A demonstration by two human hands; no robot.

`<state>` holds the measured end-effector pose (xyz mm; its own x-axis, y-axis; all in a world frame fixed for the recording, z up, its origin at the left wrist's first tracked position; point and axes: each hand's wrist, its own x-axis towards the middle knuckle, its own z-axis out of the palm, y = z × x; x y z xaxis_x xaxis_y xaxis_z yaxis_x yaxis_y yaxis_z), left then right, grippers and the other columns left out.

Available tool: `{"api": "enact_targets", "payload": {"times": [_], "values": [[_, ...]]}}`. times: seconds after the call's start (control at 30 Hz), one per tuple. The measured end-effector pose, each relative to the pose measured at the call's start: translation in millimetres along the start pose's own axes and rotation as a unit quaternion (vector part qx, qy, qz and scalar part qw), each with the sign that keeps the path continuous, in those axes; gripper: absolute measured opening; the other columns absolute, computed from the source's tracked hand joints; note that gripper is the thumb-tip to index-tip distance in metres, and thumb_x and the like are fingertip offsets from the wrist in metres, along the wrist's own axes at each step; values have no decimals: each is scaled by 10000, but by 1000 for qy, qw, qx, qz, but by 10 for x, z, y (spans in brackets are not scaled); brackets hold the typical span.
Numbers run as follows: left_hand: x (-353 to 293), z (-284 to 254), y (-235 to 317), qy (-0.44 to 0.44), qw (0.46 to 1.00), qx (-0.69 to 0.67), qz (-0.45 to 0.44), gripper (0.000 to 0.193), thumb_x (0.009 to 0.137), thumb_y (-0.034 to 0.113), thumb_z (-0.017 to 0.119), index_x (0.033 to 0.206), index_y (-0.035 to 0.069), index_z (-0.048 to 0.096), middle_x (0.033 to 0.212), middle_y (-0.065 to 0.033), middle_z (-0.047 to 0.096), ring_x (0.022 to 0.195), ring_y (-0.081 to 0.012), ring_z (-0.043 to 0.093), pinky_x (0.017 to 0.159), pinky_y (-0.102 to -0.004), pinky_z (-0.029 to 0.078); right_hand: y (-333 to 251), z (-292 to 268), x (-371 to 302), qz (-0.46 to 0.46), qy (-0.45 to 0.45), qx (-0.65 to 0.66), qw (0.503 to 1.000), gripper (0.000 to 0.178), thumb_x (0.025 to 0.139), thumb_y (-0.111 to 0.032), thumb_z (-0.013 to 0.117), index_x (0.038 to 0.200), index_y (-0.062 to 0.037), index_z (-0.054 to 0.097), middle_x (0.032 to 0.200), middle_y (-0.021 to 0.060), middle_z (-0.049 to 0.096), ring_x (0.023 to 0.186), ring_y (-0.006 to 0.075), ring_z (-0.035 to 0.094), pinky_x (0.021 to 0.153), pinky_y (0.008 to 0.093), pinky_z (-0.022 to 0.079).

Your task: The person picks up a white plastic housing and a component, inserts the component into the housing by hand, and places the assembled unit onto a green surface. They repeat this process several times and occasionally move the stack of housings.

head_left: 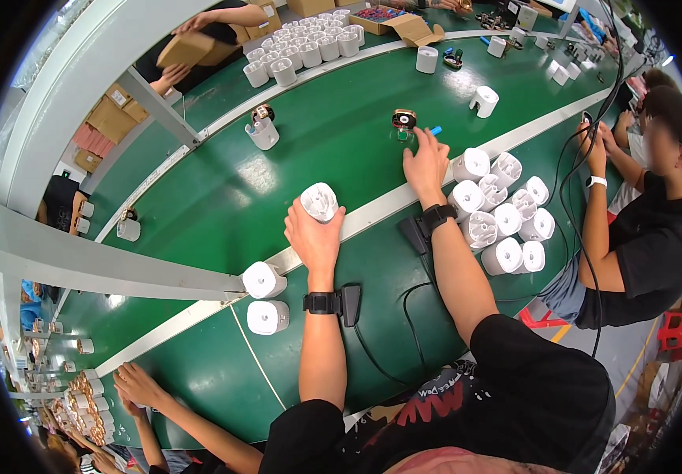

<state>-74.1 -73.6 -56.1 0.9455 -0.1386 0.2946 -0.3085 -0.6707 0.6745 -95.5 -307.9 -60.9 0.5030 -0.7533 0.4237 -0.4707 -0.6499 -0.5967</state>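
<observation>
My left hand (315, 239) is closed around a white plastic housing (319, 202), its hollow, ribbed inside facing up, over the green belt. Farther right, my right hand (426, 167) reaches over the pale rail with its fingers stretched out. Just beyond those fingertips lies a small electronic assembly (404, 119) with a round black top, a copper-coloured rim and a green board. A blue cylinder (435, 130) sits beside it, close to the fingers. Whether the fingertips touch either part, I cannot tell. Both wrists wear black straps with dark boxes and cables.
Several white housings (507, 215) are grouped right of my right forearm. Two more housings (267, 317) stand left of my left wrist, beside a grey frame post (159, 272). Black cables (566, 182) hang at the right. Co-workers sit on both sides; a person opposite holds cardboard.
</observation>
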Motion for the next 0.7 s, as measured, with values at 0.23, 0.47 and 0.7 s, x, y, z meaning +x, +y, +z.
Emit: {"api": "enact_targets", "payload": {"times": [0.23,0.47,0.7], "values": [[-1,-6,21,-1,1000,5,-6,647,692,334,839,1177,37,530,1114,-138,601,1092,-353,550,952,-466,415,21,0,3,3,-29,-70,997,441,789,-61,673,1226,-114,652,1372,118,497,1147,351,473,961,482,396],[-9,-5,25,0,1000,-1,-5,658,693,333,839,1194,40,529,1121,-132,602,1095,-349,549,953,-464,415,62,37,-30,-39,33,-93,994,403,766,-49,708,1159,-132,672,1312,87,517,1122,335,465,916,482,379],[20,-1,10,-3,1000,2,-6,660,688,328,844,1194,43,531,1129,-133,602,1094,-344,548,946,-462,417,-99,-136,-56,-76,15,-110,991,186,756,-75,726,932,-125,699,1103,55,616,1088,285,494,886,447,332]]}}
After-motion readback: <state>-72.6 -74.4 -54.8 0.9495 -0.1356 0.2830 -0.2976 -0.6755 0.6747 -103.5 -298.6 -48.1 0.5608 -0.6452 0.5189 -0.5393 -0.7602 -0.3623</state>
